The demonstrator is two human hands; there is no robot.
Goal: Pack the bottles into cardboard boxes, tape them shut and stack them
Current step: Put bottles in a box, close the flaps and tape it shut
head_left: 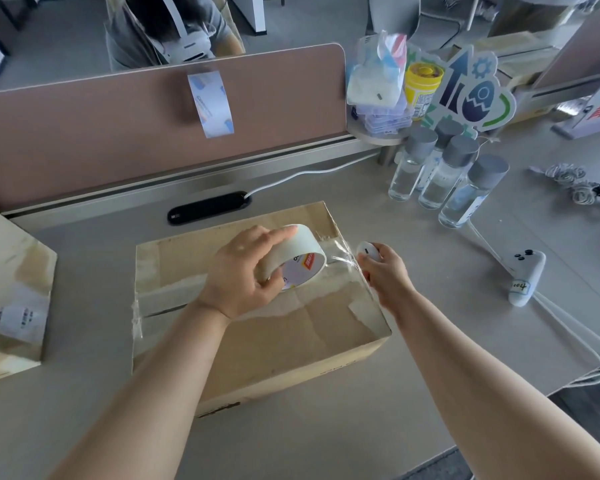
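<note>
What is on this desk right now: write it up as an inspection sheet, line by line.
Surface: grey desk, no spills seen.
Job's things: cardboard box, flaps closed, clear tape along the seam; bottles standing unpacked, right rear; second box at left.
Clutter: white controller; yellow jar on a shelf; tape strip stuck on the divider.
Hands: left hand grips the tape roll over the box; right hand holds a small white object at its right edge.
Cables: white cable from the black desk socket; white cables off the controller.
Surroundings: a person seated beyond the divider.
</note>
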